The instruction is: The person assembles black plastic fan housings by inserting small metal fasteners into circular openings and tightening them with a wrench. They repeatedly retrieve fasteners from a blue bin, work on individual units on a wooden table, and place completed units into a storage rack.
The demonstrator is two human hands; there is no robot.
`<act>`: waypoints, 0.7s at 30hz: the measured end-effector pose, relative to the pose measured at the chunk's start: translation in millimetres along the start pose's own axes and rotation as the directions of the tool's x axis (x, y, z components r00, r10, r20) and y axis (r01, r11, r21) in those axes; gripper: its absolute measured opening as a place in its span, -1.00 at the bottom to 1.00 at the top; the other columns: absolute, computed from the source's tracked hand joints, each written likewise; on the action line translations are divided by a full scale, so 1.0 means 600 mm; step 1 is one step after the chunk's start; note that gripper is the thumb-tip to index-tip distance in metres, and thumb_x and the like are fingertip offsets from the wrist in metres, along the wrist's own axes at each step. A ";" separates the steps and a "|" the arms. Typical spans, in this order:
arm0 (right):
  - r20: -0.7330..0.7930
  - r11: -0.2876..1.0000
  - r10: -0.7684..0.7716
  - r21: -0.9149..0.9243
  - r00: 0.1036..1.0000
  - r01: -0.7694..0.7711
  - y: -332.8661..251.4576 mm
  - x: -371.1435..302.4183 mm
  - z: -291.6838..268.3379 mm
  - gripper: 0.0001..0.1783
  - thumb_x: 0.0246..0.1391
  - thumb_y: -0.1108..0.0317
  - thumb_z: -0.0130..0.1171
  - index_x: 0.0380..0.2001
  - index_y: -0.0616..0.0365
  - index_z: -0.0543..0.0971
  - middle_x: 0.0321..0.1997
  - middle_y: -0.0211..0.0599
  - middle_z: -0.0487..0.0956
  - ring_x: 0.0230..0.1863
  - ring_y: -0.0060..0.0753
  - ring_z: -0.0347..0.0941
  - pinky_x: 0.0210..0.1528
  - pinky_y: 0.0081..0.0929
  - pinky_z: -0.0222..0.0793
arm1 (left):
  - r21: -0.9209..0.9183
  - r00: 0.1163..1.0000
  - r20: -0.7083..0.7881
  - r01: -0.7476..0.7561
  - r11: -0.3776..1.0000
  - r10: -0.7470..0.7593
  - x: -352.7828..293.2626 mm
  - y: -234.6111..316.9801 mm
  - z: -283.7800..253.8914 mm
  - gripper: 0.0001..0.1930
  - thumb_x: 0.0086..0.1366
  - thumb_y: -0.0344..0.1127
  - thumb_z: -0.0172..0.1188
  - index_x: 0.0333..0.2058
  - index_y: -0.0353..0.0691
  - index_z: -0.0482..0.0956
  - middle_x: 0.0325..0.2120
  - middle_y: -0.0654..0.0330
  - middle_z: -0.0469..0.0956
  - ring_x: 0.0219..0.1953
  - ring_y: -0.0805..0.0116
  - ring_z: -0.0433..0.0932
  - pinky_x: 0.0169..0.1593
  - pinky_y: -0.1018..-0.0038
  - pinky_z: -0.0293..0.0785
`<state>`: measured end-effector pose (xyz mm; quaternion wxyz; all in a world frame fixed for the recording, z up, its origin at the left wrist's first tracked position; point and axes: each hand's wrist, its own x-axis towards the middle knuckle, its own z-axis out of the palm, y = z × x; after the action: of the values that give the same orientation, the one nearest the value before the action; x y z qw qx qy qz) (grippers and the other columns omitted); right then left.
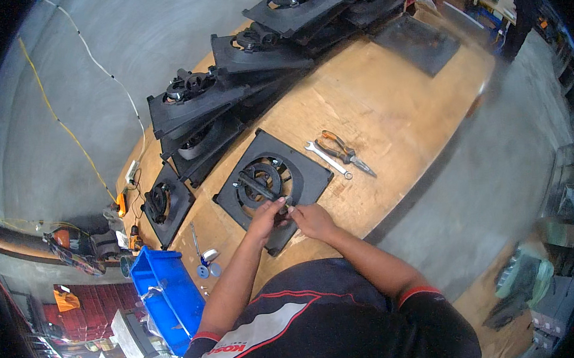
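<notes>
A black square panel [301,163] with a round, spoked opening lies on the wooden table in front of me. A black ring-shaped part [268,171] sits over the opening, and a thick black bar [255,184] runs from it toward my hands. My left hand [266,219] is closed around the near end of this bar. Close beside it, my right hand [311,220] pinches at the same end, thumb and fingers together. Whatever small piece is between the right fingertips is too small to make out. Both hands are above the panel's near corner.
A combination wrench [329,161] and orange-and-black pliers [346,153] lie right of the panel. Similar black panels [191,99] are stacked along the far left edge. A blue bin [168,290], a small round tin [210,255] and a power drill [135,240] are at left.
</notes>
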<state>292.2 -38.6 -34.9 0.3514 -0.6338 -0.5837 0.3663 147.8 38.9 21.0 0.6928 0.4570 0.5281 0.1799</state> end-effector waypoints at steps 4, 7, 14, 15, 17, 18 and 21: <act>-0.005 0.996 0.074 -0.041 0.997 -0.075 -0.035 -0.012 -0.031 -0.52 0.32 0.00 -0.14 -0.27 0.18 0.57 -0.32 0.07 0.63 -0.23 0.19 0.56 -0.18 0.07 0.44 | 0.036 1.000 -0.004 0.000 0.999 0.000 0.007 -0.016 -0.015 -0.66 0.36 0.01 0.20 -0.34 -0.18 0.49 -0.42 0.25 0.57 -0.40 0.46 0.53 -0.30 0.52 0.46; -0.194 0.989 -0.121 -0.110 0.973 0.101 -0.034 -0.015 -0.025 -0.49 0.30 -0.07 -0.12 -0.29 0.18 0.57 -0.35 0.06 0.62 -0.23 0.20 0.56 -0.19 0.07 0.44 | 0.031 1.000 0.029 -0.007 0.999 0.006 0.021 -0.033 -0.033 -0.66 0.35 0.02 0.20 -0.33 -0.17 0.51 -0.42 0.26 0.57 -0.38 0.47 0.53 -0.29 0.52 0.46; -0.046 0.994 -0.026 -0.107 0.999 0.021 -0.005 -0.002 -0.003 -0.52 0.26 -0.06 -0.05 -0.33 0.19 0.54 -0.27 0.02 0.62 -0.22 0.13 0.57 -0.19 0.03 0.46 | 0.042 0.998 0.055 -0.032 0.999 0.030 0.007 -0.015 -0.015 -0.66 0.36 0.01 0.20 -0.34 -0.19 0.51 -0.44 0.29 0.54 -0.41 0.49 0.50 -0.32 0.52 0.43; -0.093 0.985 -0.082 -0.158 0.992 0.066 -0.024 -0.012 -0.013 -0.53 0.28 -0.04 -0.07 -0.33 0.20 0.54 -0.26 0.02 0.62 -0.22 0.12 0.58 -0.20 0.03 0.46 | 0.054 0.997 0.061 -0.042 0.998 0.039 0.010 -0.021 -0.022 -0.66 0.36 0.01 0.20 -0.34 -0.19 0.51 -0.44 0.30 0.54 -0.41 0.49 0.50 -0.32 0.52 0.43; -0.143 0.975 -0.128 -0.201 0.981 0.098 -0.030 -0.013 -0.014 -0.54 0.28 -0.01 -0.07 -0.33 0.21 0.53 -0.26 0.01 0.62 -0.22 0.10 0.58 -0.21 0.02 0.47 | 0.046 0.998 0.050 -0.034 0.998 0.031 0.016 -0.027 -0.025 -0.66 0.36 0.01 0.20 -0.34 -0.18 0.51 -0.43 0.30 0.55 -0.41 0.51 0.49 -0.32 0.52 0.42; -0.149 0.977 -0.116 -0.193 0.982 0.086 -0.023 -0.007 -0.007 -0.54 0.27 -0.02 -0.06 -0.32 0.21 0.53 -0.26 0.00 0.62 -0.22 0.09 0.58 -0.21 0.01 0.47 | 0.045 0.998 0.049 -0.029 0.999 0.027 0.018 -0.028 -0.023 -0.66 0.36 0.01 0.20 -0.33 -0.18 0.51 -0.43 0.31 0.55 -0.41 0.52 0.49 -0.32 0.52 0.42; -0.049 0.973 -0.006 -0.230 0.999 -0.005 -0.022 0.005 -0.007 -0.57 0.23 -0.01 0.00 -0.29 0.20 0.53 -0.25 -0.04 0.61 -0.22 0.06 0.59 -0.22 -0.02 0.48 | 0.026 0.998 0.054 -0.034 0.999 0.033 0.014 -0.020 -0.017 -0.66 0.36 0.01 0.20 -0.34 -0.18 0.51 -0.43 0.31 0.54 -0.42 0.52 0.47 -0.34 0.52 0.40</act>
<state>289.8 -34.8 -21.2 0.2901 -0.6789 -0.6135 0.2804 139.2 43.3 6.2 0.6973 0.4799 0.5039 0.1720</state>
